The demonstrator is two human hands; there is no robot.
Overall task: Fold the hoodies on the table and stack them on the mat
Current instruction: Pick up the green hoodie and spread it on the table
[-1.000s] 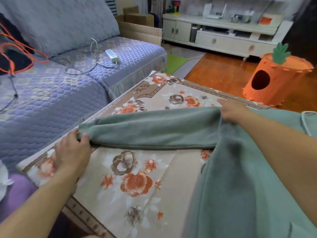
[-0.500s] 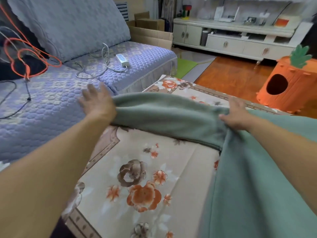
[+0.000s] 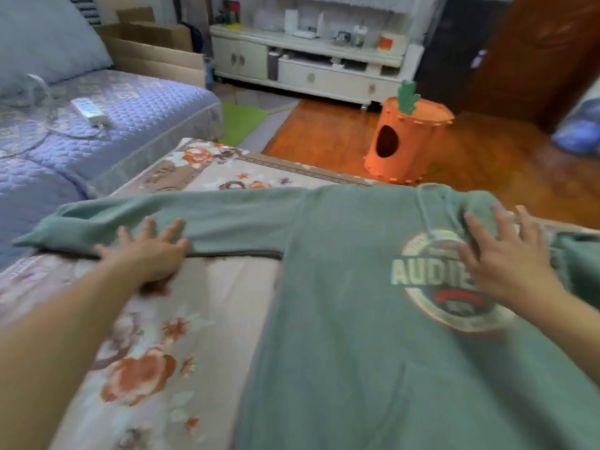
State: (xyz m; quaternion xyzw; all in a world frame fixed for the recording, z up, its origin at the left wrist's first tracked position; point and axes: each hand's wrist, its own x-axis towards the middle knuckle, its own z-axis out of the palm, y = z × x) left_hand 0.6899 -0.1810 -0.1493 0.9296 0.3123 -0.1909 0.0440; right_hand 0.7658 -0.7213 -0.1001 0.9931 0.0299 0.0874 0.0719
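Note:
A green hoodie (image 3: 341,287) lies face up on the floral table cover (image 3: 181,319), its round chest logo showing. Its left sleeve (image 3: 194,219) stretches straight out toward the sofa, the cuff hanging past the table's edge. My left hand (image 3: 146,251) rests flat on that sleeve with fingers spread. My right hand (image 3: 500,254) lies flat on the chest near the logo and hood, fingers spread too. The hoodie's right side runs out of view. I cannot pick out a separate mat.
A purple quilted sofa (image 3: 97,125) with a white power strip (image 3: 89,112) borders the table on the left. Beyond the table stand an orange carrot-shaped pet house (image 3: 409,141) on the wooden floor, cardboard boxes (image 3: 152,43) and a white TV cabinet (image 3: 308,66).
My left hand has laid the sleeve down flat and let go of the cuff. My right hand has released the shoulder and moved onto the chest. The view has swung to the right.

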